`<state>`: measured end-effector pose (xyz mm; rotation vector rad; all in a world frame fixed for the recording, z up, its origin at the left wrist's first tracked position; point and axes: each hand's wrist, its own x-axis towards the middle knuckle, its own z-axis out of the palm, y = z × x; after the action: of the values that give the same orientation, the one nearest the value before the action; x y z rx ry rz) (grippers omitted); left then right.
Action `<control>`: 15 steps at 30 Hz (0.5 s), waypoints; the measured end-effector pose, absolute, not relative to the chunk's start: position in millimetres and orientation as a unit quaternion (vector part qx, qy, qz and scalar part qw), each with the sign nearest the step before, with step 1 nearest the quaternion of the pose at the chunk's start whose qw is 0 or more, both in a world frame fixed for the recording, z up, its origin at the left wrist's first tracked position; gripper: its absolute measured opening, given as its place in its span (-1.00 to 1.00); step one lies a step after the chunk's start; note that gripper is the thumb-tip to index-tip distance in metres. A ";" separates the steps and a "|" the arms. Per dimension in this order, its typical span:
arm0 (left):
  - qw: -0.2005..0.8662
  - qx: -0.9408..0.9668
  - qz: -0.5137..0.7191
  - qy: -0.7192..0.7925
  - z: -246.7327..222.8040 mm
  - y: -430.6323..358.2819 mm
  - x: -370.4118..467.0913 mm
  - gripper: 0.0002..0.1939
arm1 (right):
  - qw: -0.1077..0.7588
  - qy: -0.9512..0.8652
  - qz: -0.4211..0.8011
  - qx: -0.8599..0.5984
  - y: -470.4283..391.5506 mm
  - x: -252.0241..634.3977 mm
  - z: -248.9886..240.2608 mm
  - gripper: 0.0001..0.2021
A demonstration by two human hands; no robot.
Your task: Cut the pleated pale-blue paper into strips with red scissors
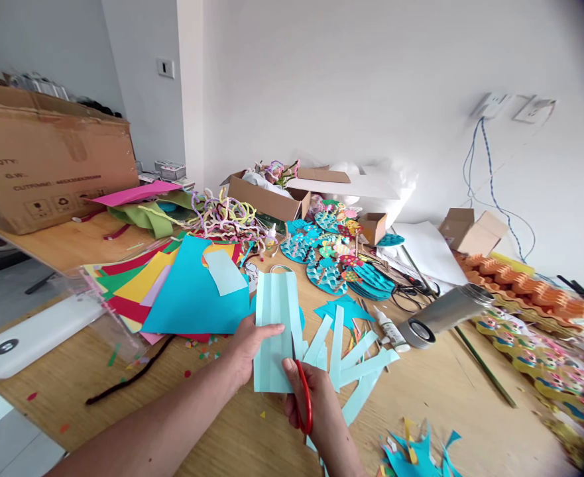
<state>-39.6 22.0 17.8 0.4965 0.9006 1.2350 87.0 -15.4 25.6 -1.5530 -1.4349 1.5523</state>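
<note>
A folded sheet of pale blue paper (274,298) with lengthwise creases is held upright over the table. My left hand (246,350) pinches its left side, thumb across the front. Red-handled scissors (305,404) are in my right hand (316,397), their blades at the sheet's right part, where a narrow strip stands partly apart. Several cut pale blue strips (339,338) lie fanned on the table just right of the sheet. Left of the sheet, a large blue sheet (197,298) rests on a stack of coloured papers, with a small pale blue piece (227,271) on it.
Blue scraps (421,454) lie at the front right. A glue bottle (391,330), a metal flask (451,311) and egg cartons (525,285) stand to the right. Behind are pipe cleaners (227,215) and blue paper crafts (326,271). A cardboard box (48,159) sits back left.
</note>
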 end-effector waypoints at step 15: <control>0.687 0.232 0.519 0.452 18.0 21.6 -38.9 -0.71 | 0.252 -0.539 0.561 -0.576 -14.0 87.1 22.6 -0.48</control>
<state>-38.9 21.6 18.0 0.5200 1.0128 1.1631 87.1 -14.0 22.6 -1.5662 -1.4654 1.5273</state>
